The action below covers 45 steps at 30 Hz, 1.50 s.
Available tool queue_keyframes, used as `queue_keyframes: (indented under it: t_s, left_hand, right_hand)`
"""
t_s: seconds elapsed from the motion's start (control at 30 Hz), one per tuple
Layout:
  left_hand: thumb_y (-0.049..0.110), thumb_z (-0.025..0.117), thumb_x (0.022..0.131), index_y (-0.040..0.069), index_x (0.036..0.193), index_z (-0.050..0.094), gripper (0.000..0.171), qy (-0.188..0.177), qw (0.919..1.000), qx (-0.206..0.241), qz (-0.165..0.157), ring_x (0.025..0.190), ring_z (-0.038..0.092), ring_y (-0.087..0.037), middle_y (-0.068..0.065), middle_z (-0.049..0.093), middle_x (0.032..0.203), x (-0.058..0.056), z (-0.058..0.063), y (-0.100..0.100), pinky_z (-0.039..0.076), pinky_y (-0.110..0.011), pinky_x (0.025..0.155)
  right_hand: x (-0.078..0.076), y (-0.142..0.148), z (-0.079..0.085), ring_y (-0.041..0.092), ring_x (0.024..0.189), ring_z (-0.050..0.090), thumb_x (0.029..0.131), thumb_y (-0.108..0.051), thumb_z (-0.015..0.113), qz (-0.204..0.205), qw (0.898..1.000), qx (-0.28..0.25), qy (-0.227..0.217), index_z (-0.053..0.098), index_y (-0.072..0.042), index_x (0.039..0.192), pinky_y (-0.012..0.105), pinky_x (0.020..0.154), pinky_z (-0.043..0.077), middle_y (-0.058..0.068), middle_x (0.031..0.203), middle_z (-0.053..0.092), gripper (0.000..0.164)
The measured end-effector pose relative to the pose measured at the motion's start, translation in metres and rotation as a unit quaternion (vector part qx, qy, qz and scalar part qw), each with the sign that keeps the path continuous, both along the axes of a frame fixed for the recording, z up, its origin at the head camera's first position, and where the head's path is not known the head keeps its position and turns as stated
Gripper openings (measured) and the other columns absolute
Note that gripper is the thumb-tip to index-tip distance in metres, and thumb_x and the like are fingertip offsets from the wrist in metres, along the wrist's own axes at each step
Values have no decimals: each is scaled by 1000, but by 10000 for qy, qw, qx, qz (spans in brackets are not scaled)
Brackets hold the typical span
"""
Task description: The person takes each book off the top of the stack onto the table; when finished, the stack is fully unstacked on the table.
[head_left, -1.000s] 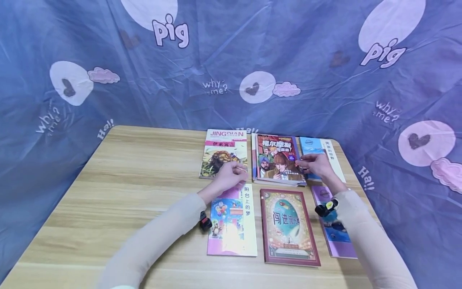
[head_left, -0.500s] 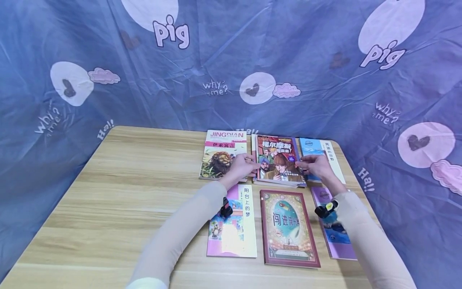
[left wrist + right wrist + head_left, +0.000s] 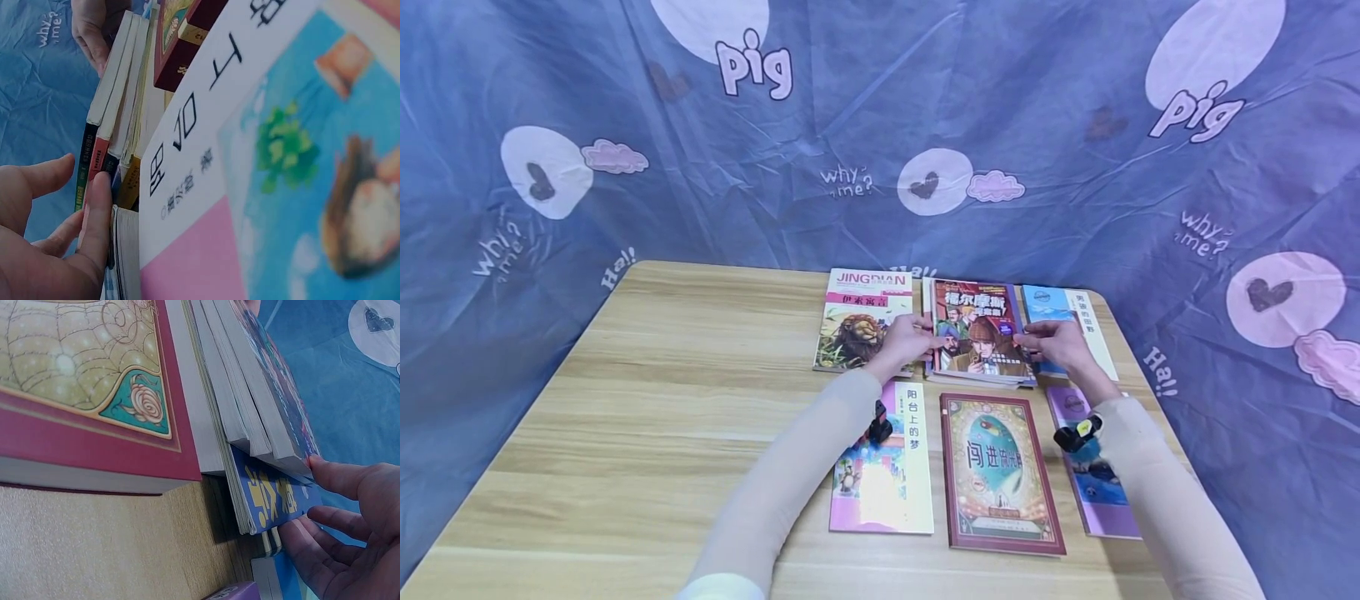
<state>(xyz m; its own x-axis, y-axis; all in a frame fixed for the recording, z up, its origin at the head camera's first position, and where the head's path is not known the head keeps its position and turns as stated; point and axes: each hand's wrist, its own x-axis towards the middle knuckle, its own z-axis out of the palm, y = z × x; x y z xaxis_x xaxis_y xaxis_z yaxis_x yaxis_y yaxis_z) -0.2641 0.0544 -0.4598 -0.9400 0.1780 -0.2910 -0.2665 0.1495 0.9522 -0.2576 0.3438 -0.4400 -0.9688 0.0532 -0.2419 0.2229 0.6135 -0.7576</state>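
Observation:
At the back right of the table, a stack of books (image 3: 977, 333) lies topped by a comic-style book with a detective on its cover. My left hand (image 3: 907, 340) holds its left edge. In the left wrist view the thumb is over the top cover while other fingers (image 3: 98, 206) lie against the spines. On the opposite side my right hand (image 3: 1060, 343) holds the stack's right edge. The right wrist view has the thumb at the top book's corner and the fingers by a blue book (image 3: 275, 497) lower down, jutting out from the stack.
A lion-cover book (image 3: 857, 321) lies left of the stack, a blue-and-white book (image 3: 1093, 333) right of it. Nearer lie a pink-and-white book (image 3: 919, 467), a red-bordered book (image 3: 1003, 475) and a purple book (image 3: 1108, 521) on the wooden table (image 3: 647, 417). Patterned blue cloth (image 3: 700, 192) hangs behind.
My left hand has moved right and away from me, from the lion-cover book's lower edge to the stack's left side. The right hand has stayed at the stack's right edge.

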Motion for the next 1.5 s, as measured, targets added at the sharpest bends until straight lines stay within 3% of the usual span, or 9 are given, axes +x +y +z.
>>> queue_keyframes:
  t_s: [0.3,0.63,0.97,1.3,1.5]
  left_hand:
    - [13,91,83,2,128,67,53,224,9990,-353,150,82,75,-19,-15,76,114,1,-2,4,68,-24,65]
    - [20,94,81,5,125,69,54,382,9950,-913,146,80,75,-18,-11,76,110,0,0,2,67,-24,67]
    - [2,85,87,0,131,67,48,7,9999,127,-20,95,77,-30,-17,70,115,-3,0,-2,71,-32,77]
    - [-1,80,90,1,135,63,48,-188,9992,217,-279,107,75,-32,-21,69,129,-9,0,-15,71,-35,80]
    - [2,78,92,8,138,63,49,-212,9988,308,-325,112,73,-30,-20,68,138,-8,-1,-26,69,-29,72]
  right_hand:
    - [2,-1,0,7,85,73,102,-30,72,-24,10000,9,-40,56,11,143,32,83,70,37,141,61,60]
    - [1,-4,1,6,84,70,102,-28,72,-62,10000,23,-10,57,10,143,27,79,69,35,138,64,58]
    - [0,-1,0,7,85,71,101,-35,73,-37,9999,112,-49,56,8,145,25,77,68,34,141,62,64]
    - [-2,0,-2,2,80,68,99,-25,76,-2,10000,-13,81,57,13,141,21,74,67,32,128,69,59]
    - [-2,-2,-3,3,81,67,99,-26,76,8,9999,110,53,58,12,141,21,74,67,29,126,68,59]
